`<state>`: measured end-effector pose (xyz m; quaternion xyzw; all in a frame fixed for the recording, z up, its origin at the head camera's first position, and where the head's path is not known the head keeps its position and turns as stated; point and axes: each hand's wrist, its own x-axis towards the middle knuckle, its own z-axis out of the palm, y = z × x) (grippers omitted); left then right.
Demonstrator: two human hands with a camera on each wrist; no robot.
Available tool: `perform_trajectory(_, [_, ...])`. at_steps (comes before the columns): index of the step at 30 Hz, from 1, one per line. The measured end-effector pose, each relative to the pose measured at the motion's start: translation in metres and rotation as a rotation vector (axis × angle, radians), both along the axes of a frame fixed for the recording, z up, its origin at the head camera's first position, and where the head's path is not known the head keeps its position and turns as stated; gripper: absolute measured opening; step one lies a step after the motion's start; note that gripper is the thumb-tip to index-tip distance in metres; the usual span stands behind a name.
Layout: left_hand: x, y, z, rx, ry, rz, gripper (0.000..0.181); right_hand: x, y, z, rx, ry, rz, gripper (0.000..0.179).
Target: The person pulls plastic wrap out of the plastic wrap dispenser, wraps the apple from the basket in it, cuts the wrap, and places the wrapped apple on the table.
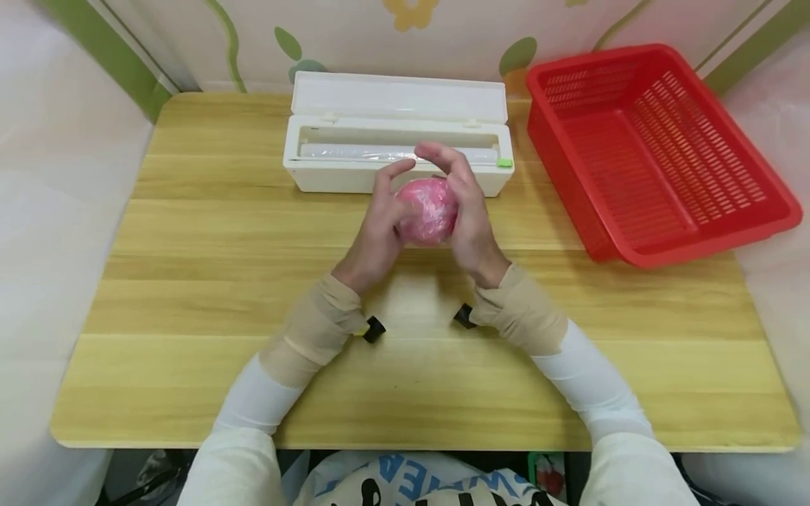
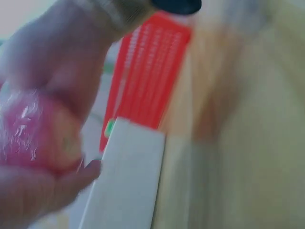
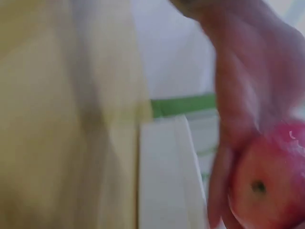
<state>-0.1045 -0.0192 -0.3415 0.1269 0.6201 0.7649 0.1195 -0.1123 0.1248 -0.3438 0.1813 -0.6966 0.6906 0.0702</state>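
An apple [image 1: 433, 211], pinkish red and wrapped in shiny clear cling film, is held up between both hands over the table. On its left side the left hand [image 1: 375, 235] grips it, with the thumb lying across the front. My right hand [image 1: 470, 221] holds the opposite side against its palm, fingers arching over the top. Just beyond the hands stands a white cling film dispenser [image 1: 335, 180], its lid [image 1: 399, 97] tipped back and a roll of film [image 1: 344, 150] inside. In the right wrist view the apple's dark dimple shows through the film.
A red plastic basket [image 1: 585, 186] with slotted sides stands at the back right of the wooden table [image 1: 190, 295]. A green slider [image 1: 504, 163] sits at the dispenser's right end. Behind the table hangs a patterned wall covering [image 1: 354, 42].
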Motion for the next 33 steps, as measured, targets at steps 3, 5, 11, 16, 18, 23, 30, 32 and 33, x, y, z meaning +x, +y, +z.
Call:
perform_trajectory(3, [-0.008, -0.014, 0.001, -0.009, -0.028, -0.109, 0.071, -0.008, 0.012, 0.006, 0.054, -0.119, 0.104, 0.065])
perform_trajectory(5, [-0.014, -0.021, -0.001, -0.075, 0.028, -0.125, 0.070, -0.013, 0.023, 0.006, 0.151, -0.136, 0.163, 0.071])
perform_trajectory(11, [-0.033, -0.036, -0.011, -0.402, 0.235, -0.084, 0.083, -0.025, 0.048, 0.008, 0.563, -0.115, 0.207, 0.083])
perform_trajectory(16, [-0.039, -0.040, -0.017, -0.664, 0.397, -0.104, 0.085, -0.032, 0.052, 0.004, 0.678, -0.160, 0.225, 0.081])
perform_trajectory(18, [-0.038, -0.039, -0.018, -0.717, 0.421, -0.118, 0.081, -0.033, 0.051, 0.001, 0.690, -0.177, 0.233, 0.078])
perform_trajectory(23, [-0.036, -0.038, -0.016, -0.798, 0.420, -0.133, 0.076, -0.035, 0.050, -0.005, 0.732, -0.138, 0.255, 0.075])
perform_trajectory(30, [-0.031, -0.038, -0.014, -0.915, 0.382, -0.144, 0.074, -0.034, 0.047, -0.009, 0.792, -0.103, 0.298, 0.076])
perform_trajectory(32, [-0.030, -0.038, -0.014, -0.950, 0.384, -0.141, 0.075, -0.034, 0.046, -0.009, 0.833, -0.096, 0.287, 0.078])
perform_trajectory(33, [-0.029, -0.038, -0.014, -0.970, 0.387, -0.139, 0.076, -0.033, 0.045, -0.008, 0.853, -0.091, 0.284, 0.080])
